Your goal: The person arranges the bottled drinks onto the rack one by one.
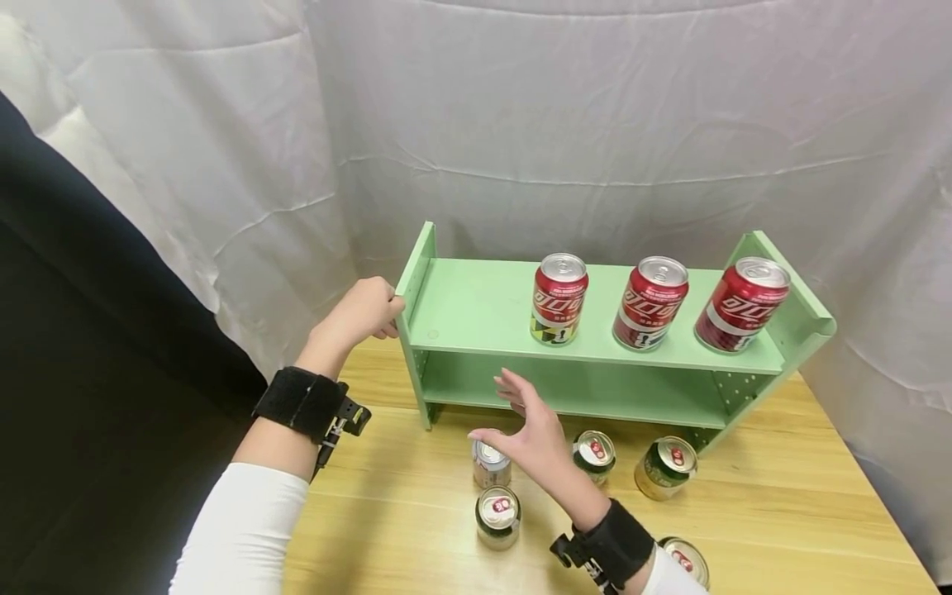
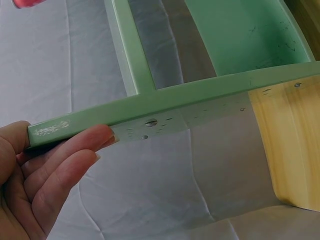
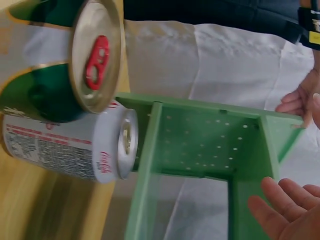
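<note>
Shelf (image 1: 476,306), smooth and green, stood on a wood-grained surface (image 1: 416,512). The left grip (image 1: 363,311) pinched its left edge; the right grip (image 1: 532,430), released, curved in front of it. Glossy cylindrical red cans (image 1: 650,303) stood atop it.

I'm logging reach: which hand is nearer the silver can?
Right. The right hand hovers near the silver can, overlapping it in the head view; the left hand, farther off, grips the green shelf by one end.
</note>
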A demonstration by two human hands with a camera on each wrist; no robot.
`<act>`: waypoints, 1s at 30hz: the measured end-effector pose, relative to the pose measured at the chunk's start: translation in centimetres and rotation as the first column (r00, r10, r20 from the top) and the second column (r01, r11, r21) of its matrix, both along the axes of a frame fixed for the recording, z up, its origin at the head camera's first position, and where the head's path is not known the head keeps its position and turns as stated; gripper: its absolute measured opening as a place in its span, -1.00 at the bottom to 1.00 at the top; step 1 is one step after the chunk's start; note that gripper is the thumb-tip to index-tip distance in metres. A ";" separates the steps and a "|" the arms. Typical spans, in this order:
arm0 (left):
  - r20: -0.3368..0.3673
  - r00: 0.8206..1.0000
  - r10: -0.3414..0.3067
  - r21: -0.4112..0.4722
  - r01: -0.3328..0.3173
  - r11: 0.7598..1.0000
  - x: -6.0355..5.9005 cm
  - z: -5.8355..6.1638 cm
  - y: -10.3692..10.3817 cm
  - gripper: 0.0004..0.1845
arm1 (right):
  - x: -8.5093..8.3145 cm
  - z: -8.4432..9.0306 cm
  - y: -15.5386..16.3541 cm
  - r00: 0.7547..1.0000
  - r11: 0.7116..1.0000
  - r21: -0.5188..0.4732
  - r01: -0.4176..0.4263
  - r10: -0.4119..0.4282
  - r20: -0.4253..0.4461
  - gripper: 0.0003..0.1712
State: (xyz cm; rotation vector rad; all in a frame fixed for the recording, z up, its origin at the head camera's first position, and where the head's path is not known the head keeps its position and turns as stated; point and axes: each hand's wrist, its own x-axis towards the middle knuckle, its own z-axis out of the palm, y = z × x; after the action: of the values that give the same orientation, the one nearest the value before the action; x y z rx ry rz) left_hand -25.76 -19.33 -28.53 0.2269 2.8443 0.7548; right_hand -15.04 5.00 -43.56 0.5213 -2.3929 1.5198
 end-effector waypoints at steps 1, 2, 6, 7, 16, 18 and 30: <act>0.000 1.000 -0.001 0.003 0.001 1.000 0.0 0.0 0.0 -0.69 | 0.0 -0.2 -0.1 1.000 1.000 0.002 0.004 -0.004 0.011 0.04; -0.001 1.000 -0.004 0.007 0.004 1.000 0.0 0.0 0.0 -0.69 | -0.1 -0.4 -0.1 1.000 1.000 0.002 0.009 -0.009 0.026 0.05; 0.000 1.000 -0.008 0.014 0.008 1.000 0.0 -0.1 0.0 -0.68 | -0.3 -1.6 -0.3 0.997 1.000 0.003 0.015 -0.015 0.081 0.06; -0.002 1.000 -0.006 0.013 0.006 1.000 0.0 -0.1 0.0 -0.68 | -0.4 -1.9 -0.3 0.997 1.000 0.007 0.014 -0.014 0.081 0.07; 0.001 1.000 0.006 0.021 -0.006 1.000 0.1 0.1 0.0 -0.68 | -0.9 -5.2 -0.5 1.000 0.997 0.075 0.021 -0.022 0.011 0.07; 0.001 1.000 0.007 0.025 -0.007 1.000 0.1 0.0 0.0 -0.68 | -1.0 -5.9 -0.5 0.999 0.997 0.081 0.018 -0.021 0.037 0.06; -0.009 1.000 0.014 0.030 -0.014 0.999 0.2 0.2 0.1 -0.67 | -2.1 -10.0 -0.2 0.998 0.982 0.188 -0.024 0.014 0.058 0.08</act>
State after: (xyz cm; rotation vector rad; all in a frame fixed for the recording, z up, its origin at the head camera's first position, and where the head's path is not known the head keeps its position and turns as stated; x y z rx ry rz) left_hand -25.60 -19.21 -28.32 0.2161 2.8480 0.8012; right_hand -17.13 4.81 -53.57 0.5489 -2.5984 1.3388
